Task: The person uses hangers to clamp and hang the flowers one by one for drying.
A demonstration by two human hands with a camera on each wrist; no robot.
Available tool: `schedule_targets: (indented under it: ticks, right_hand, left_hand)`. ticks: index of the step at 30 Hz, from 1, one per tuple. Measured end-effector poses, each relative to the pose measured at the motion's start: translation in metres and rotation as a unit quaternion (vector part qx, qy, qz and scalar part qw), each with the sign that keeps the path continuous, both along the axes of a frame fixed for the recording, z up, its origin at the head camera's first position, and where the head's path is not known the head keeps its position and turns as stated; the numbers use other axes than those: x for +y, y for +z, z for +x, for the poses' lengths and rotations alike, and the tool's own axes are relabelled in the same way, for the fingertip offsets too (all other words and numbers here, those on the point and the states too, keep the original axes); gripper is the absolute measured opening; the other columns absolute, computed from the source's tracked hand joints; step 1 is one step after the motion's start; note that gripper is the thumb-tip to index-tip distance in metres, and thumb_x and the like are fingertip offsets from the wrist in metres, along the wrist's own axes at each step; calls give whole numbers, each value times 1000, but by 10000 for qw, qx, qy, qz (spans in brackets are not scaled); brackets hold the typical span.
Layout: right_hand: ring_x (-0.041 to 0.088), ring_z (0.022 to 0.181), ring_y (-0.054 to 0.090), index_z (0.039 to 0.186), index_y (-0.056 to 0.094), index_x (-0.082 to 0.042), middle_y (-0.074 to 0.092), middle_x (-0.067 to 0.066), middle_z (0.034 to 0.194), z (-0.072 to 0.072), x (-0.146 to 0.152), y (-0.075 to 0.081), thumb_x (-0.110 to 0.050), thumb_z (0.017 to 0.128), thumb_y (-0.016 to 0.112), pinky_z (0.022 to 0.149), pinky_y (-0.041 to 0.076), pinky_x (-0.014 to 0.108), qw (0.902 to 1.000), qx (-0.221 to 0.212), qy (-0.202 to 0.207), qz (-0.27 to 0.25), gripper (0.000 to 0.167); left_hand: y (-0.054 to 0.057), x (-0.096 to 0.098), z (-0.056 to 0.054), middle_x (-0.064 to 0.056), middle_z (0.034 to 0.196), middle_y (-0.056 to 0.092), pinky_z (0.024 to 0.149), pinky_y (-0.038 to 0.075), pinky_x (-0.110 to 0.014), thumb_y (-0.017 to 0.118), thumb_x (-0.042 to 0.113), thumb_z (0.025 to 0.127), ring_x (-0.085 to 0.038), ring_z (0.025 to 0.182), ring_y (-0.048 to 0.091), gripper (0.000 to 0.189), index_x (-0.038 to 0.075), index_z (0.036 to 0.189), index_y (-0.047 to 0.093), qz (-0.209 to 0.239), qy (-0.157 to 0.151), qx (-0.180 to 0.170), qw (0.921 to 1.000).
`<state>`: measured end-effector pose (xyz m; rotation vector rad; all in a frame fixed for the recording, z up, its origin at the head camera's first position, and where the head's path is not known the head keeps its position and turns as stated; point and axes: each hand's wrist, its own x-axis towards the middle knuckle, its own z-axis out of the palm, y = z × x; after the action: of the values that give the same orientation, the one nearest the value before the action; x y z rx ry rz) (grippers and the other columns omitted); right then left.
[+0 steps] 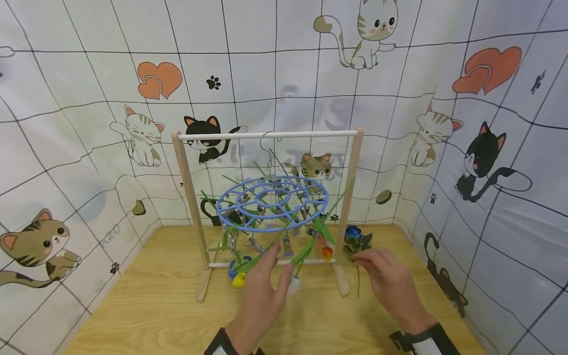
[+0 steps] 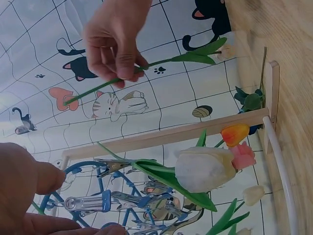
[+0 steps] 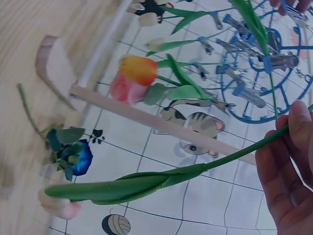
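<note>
My right hand [image 1: 392,283] pinches the green stem of a tulip between thumb and fingers. In the right wrist view the tulip's leaf [image 3: 132,188] runs down to a pale pinkish bloom [image 3: 61,205]. My left hand [image 1: 262,291] is at the front edge of a blue round clip hanger [image 1: 272,230], thumb apart from the fingers. In the left wrist view a metal clip [image 2: 88,202] shows between that thumb and the fingers. A white tulip [image 2: 205,170] hangs head down from a clip nearby, beside an orange tulip [image 1: 327,254].
The hanger hooks over the white bar [image 1: 310,134] of a wooden stand [image 1: 188,197]. A blue rose [image 1: 353,231] lies on the wooden table [image 1: 146,291] by the stand's right leg. Yellow [image 1: 239,280] and pink tulips [image 2: 243,155] hang there too. A cat-print cloth [image 1: 248,74] surrounds the table.
</note>
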<state>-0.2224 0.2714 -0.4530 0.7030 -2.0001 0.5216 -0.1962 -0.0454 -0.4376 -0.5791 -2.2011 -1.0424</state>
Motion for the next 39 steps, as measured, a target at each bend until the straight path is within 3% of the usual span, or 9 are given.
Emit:
schedule_targets:
  ticks: [2, 6, 9, 13, 17, 25, 32, 36, 39]
  right_hand:
    - [20, 89, 79, 112, 83, -7, 81, 4, 103, 3, -1, 5, -43, 122, 55, 83, 64, 16, 9997, -109, 82, -194, 47]
    - [19, 90, 79, 113, 82, -3, 82, 6, 104, 9, -4, 14, -49, 120, 59, 89, 62, 10, 9975, -377, 216, -558, 52]
    - [15, 91, 80, 114, 82, -2, 83, 7, 105, 14, -8, 19, -47, 118, 65, 92, 61, 8, 9941, -540, 375, -862, 48]
    - [2, 95, 78, 113, 83, -3, 84, 7, 104, 19, -15, 26, -8, 104, 89, 92, 61, 7, 9884, -689, 542, -1243, 11]
    - [-5, 97, 77, 110, 82, -2, 84, 10, 101, 24, -23, 32, 24, 82, 91, 88, 63, 9, 9808, -806, 785, -1594, 39]
    - [0, 94, 82, 110, 76, 4, 81, 0, 105, 32, -40, 38, 28, 89, 83, 82, 70, 19, 9471, -1419, 1406, -2513, 33]
    - [8, 91, 84, 115, 72, 10, 80, -7, 109, 36, -52, 39, 25, 97, 78, 81, 72, 24, 9147, -1901, 1917, -3008, 23]
    - [11, 90, 84, 117, 70, 10, 85, 1, 106, 38, -61, 39, 20, 100, 78, 79, 72, 28, 8984, -2124, 2169, -3174, 21]
    - [13, 89, 83, 116, 70, 8, 85, 2, 106, 38, -69, 38, 20, 101, 77, 77, 72, 30, 8882, -2185, 2314, -3315, 21]
  left_hand:
    - [1, 0, -2, -27, 155, 74, 109, 69, -53, 77, 12, 114, -39, 135, 79, 53, -9, 160, 61, -18, 0, 29, 10000]
    - [5, 0, -7, -28, 159, 70, 116, 65, -56, 72, 12, 117, -41, 143, 75, 55, -9, 165, 56, 25, -68, -11, 10000]
    - [7, 0, -11, -28, 160, 70, 113, 67, -56, 72, 11, 117, -39, 139, 77, 56, -9, 166, 54, 110, -94, 39, 9999]
    - [9, -1, -17, -25, 149, 77, 103, 72, -49, 73, 8, 115, -35, 126, 82, 53, -9, 162, 58, 231, -32, 320, 9992]
    - [13, -1, -24, -23, 137, 82, 92, 74, -42, 74, 4, 113, -33, 116, 83, 41, -10, 151, 66, 608, 8, 462, 9971]
    - [21, -5, -26, -13, 123, 88, 86, 74, -35, 73, 8, 115, -31, 104, 86, 16, 2, 127, 81, 1599, 94, -227, 9868]
    - [24, -15, -25, -13, 117, 89, 85, 74, -37, 63, 11, 121, -31, 103, 85, 25, 1, 122, 86, 1294, -69, -433, 9906]
    - [27, -23, -24, -11, 126, 89, 89, 74, -38, 65, 15, 121, -30, 107, 86, 25, 5, 123, 88, 1213, -97, -824, 9891]
    - [31, -29, -24, -12, 131, 87, 89, 73, -33, 69, 15, 119, -28, 105, 86, 21, 5, 127, 86, 1365, -270, -1235, 9825]
